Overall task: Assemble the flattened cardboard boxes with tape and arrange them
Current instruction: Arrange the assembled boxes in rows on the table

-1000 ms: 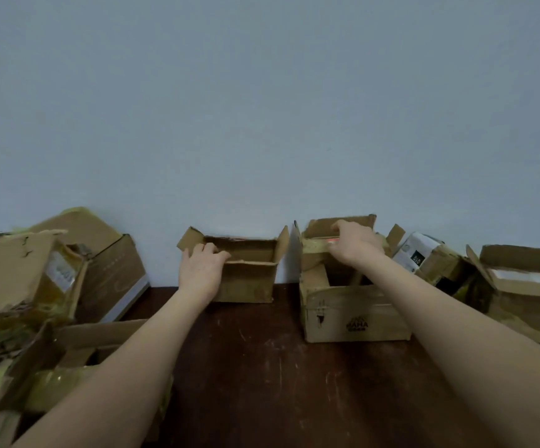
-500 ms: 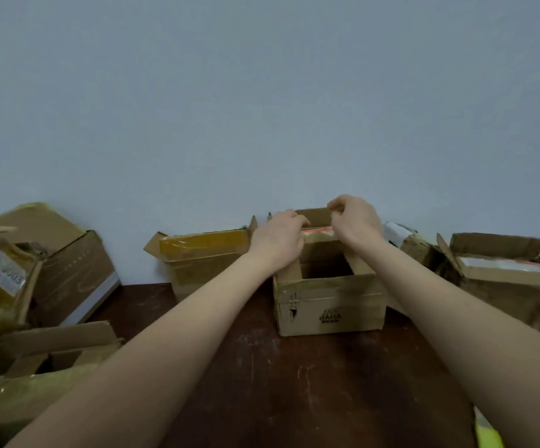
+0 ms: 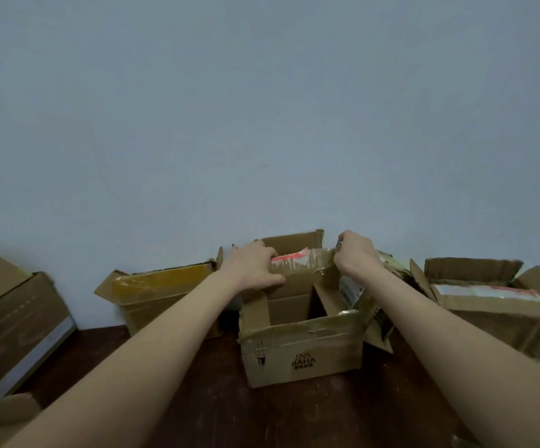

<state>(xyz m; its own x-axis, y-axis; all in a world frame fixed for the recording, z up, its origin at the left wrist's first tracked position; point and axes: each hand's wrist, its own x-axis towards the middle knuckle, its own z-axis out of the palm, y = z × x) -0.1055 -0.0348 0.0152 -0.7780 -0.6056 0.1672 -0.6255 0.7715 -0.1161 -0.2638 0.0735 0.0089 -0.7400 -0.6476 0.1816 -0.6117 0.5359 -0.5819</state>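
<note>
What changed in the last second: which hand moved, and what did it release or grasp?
The left hand let go of the yellow-taped box and moved right to grip the far flap of the printed box. The right hand keeps gripping that flap; both boxes stay put.

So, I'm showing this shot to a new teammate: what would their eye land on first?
First, the left hand and right hand gripping the taped far flap of the open cardboard box in the middle of the dark table. Then the yellow-taped box just left of it and another open box at right, all standing along a bare pale wall.
</note>
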